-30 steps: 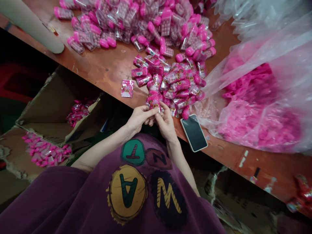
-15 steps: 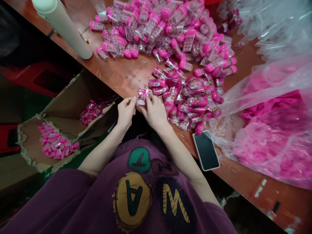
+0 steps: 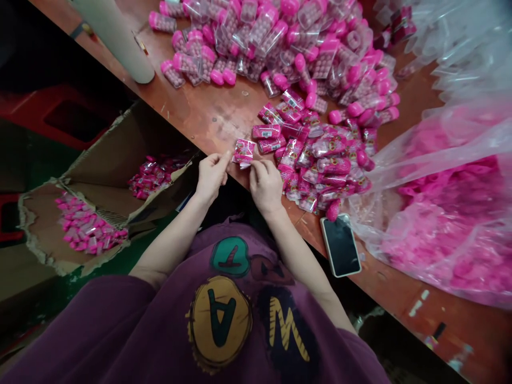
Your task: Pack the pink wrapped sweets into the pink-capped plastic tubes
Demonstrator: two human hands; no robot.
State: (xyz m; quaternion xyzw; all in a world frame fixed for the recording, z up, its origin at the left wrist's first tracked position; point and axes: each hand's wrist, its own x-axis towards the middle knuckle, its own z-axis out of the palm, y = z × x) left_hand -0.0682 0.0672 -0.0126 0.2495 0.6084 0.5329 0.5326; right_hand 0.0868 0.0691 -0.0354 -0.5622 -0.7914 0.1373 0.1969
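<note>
Both hands meet at the near edge of a reddish-brown table (image 3: 208, 114). My left hand (image 3: 211, 175) and my right hand (image 3: 264, 184) each pinch a side of one small pink printed packet (image 3: 244, 151), held just above the table edge. To the right of the hands lies a heap of similar pink wrapped packets (image 3: 320, 154). Farther back is a larger pile of clear plastic containers with pink caps (image 3: 280, 42).
A dark phone (image 3: 341, 245) lies face up near the table edge. A big clear plastic bag of pink parts (image 3: 448, 213) fills the right. An open cardboard box (image 3: 100, 186) holding pink packets sits lower left. A pale tube (image 3: 116, 37) stands at the back left.
The hands went from the packet heap leftward to a single packet lying apart, took hold of it and lifted it slightly. The camera view shifted too.
</note>
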